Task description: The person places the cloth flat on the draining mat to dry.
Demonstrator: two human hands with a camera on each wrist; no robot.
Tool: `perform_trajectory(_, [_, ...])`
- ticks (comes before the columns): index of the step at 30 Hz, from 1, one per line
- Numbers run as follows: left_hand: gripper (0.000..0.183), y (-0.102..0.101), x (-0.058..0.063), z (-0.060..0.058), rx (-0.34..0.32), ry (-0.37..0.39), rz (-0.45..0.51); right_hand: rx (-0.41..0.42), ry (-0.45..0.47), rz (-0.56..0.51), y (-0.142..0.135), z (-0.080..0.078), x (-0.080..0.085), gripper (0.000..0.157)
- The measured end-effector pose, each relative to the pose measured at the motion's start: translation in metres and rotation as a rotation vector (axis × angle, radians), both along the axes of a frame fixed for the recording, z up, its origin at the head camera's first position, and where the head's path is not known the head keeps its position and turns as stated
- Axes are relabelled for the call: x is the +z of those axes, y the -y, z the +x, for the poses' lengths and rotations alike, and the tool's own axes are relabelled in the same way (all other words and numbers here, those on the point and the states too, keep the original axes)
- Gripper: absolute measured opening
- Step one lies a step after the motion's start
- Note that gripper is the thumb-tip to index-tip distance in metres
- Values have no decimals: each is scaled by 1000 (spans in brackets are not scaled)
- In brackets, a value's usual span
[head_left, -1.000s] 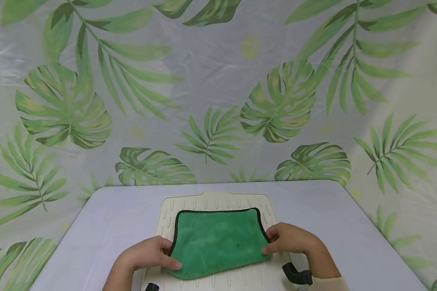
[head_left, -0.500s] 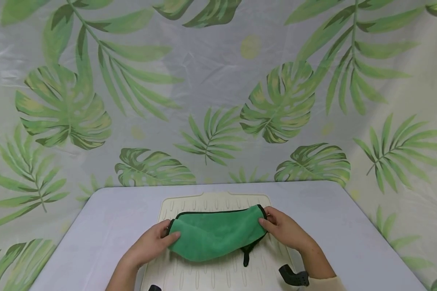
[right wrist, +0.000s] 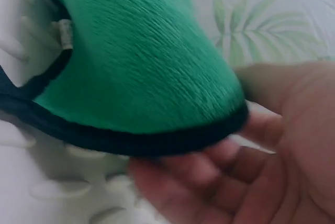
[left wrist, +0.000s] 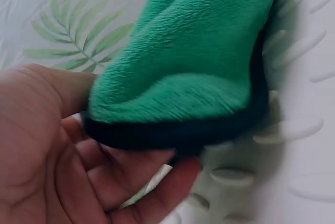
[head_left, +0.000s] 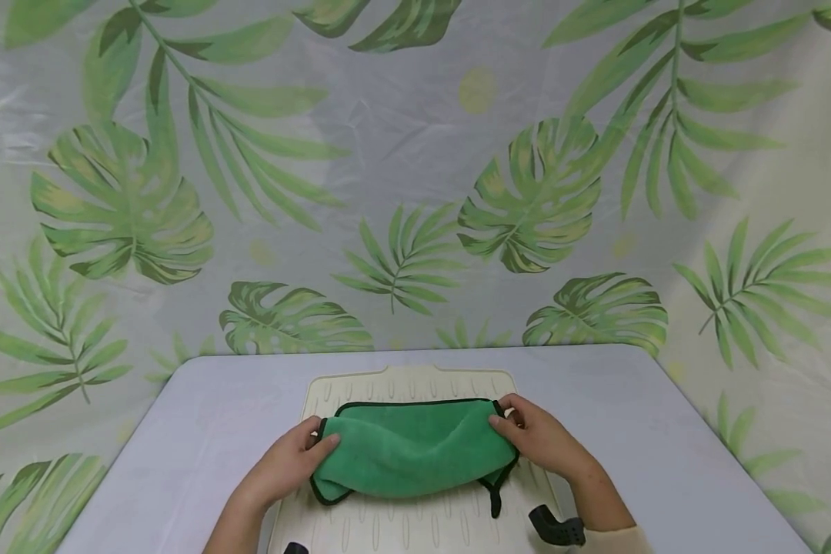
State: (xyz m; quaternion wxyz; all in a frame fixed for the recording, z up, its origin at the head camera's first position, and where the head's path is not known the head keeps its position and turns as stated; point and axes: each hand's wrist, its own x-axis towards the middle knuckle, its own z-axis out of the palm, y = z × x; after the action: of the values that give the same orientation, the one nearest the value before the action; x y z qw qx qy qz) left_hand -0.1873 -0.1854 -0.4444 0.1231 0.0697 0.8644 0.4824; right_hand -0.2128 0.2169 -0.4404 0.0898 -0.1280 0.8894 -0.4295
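Note:
A green plush towel (head_left: pixel 415 450) with dark edging spans between my two hands, folded and sagging in the middle over the cream ribbed board (head_left: pixel 402 531). On its left edge my left hand (head_left: pixel 294 458) pinches the cloth between thumb and fingers. My right hand (head_left: pixel 543 435) pinches the opposite edge the same way. A dark hanging loop (head_left: pixel 495 500) dangles below the towel's right side. In the right wrist view a small white label (right wrist: pixel 65 34) shows on the edging. The left wrist view shows the dark edging (left wrist: pixel 162 134) above my curled fingers.
The board lies on a white table (head_left: pixel 228 400). A leaf-patterned curtain (head_left: pixel 402 177) hangs behind the table. Dark wrist-camera mounts (head_left: pixel 557 527) sit by the wrists, close above the board.
Both hands have moved up and away, lifting the towel's near part and folding it over the far part. The loop and a lower left corner have come into view underneath.

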Motion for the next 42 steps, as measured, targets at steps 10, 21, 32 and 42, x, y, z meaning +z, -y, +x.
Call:
perform_trajectory(10, [27,10,-2,4,-267,146,-5,261,220,50,-17,9,4,63])
perform_trajectory(21, [28,2,-3,1,-65,39,40,163,-24,24,-4,2,-1,38])
perform_trajectory(32, [19,-8,-11,-2,122,0,-17,0,-16,-2,7,-3,-13,25])
perform_trajectory(42, [23,-2,-13,2,83,85,-64,112,115,-29,-1,1,-12,39])
